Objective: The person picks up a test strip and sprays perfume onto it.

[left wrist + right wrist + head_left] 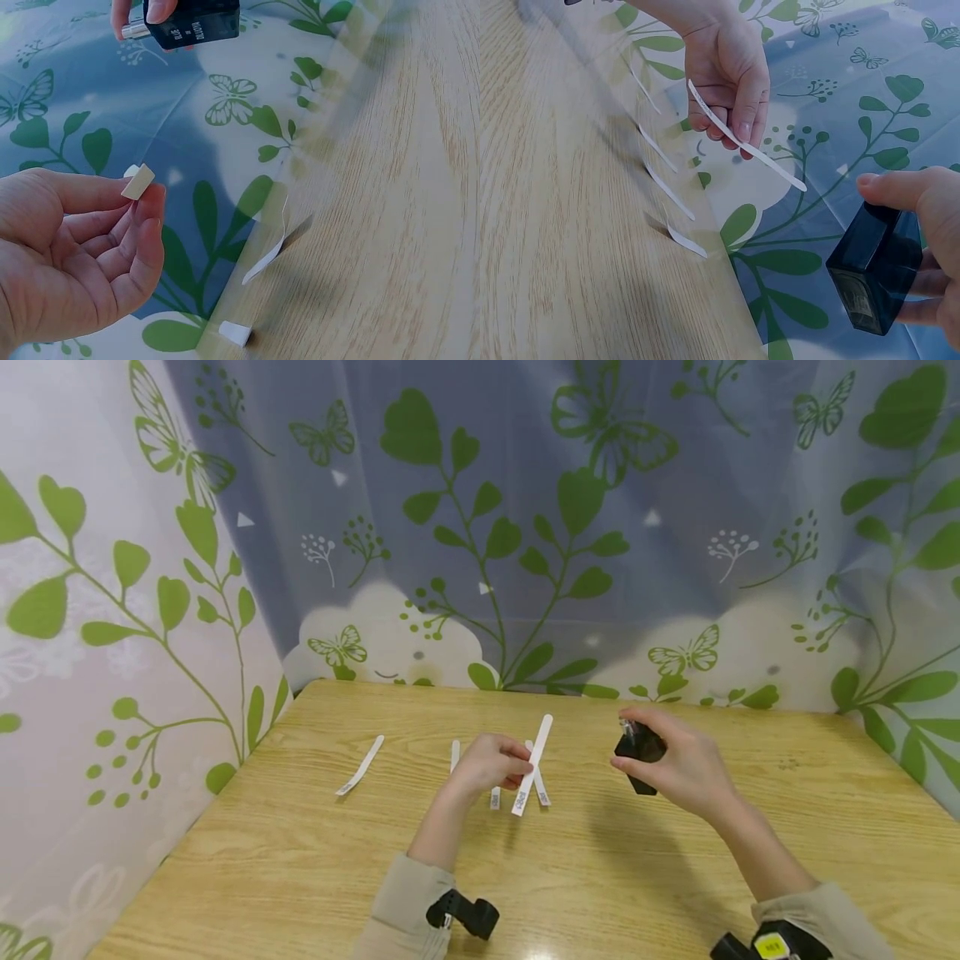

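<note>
Between thumb and fingers, my left hand (pixel 487 766) pinches a white paper test strip (pixel 542 735) above the table. Its lower end carries small dark print, and the right wrist view shows the strip (pixel 776 166) slightly bowed. To the right, my right hand (pixel 693 768) grips a dark, square-sided perfume bottle (pixel 639 752). In the left wrist view the bottle (pixel 206 24) bears pale lettering, and a finger lies by its silvery sprayer (pixel 135 30). A gap separates bottle and strip.
Several more white strips lie on the wooden table (pixel 285 860): one strip (pixel 363 766) apart at the left, others around and partly behind the left hand. A leaf-patterned curtain (pixel 525 635) hangs along the table's back edge and left side.
</note>
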Tool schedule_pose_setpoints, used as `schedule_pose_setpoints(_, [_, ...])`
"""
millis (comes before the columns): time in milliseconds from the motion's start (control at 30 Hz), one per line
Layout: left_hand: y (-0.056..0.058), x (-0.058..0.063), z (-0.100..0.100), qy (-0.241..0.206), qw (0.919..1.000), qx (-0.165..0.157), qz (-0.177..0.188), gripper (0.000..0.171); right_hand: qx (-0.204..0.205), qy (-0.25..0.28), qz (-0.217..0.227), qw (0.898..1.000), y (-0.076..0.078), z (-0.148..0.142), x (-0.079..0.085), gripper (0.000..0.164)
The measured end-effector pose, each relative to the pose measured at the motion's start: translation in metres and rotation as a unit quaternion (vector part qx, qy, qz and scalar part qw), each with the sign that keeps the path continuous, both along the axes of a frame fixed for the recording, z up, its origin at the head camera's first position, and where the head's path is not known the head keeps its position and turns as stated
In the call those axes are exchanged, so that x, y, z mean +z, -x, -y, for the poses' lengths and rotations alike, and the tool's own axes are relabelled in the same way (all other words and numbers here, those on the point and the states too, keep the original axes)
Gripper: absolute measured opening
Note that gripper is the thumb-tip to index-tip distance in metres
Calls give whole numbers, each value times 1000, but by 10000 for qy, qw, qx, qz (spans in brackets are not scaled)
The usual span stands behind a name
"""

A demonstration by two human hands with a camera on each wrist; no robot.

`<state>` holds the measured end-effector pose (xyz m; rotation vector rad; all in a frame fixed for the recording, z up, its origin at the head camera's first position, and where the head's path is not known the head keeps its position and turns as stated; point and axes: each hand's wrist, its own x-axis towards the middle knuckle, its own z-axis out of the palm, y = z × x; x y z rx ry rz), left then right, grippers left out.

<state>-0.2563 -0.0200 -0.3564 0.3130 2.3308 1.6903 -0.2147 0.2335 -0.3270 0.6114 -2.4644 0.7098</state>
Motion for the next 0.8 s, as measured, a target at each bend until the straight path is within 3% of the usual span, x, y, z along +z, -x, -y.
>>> schedule_pose_setpoints(800, [1,-2,-1,-47,9999,-92,42,17,-133,-313,280,9990,-6,0,5,53])
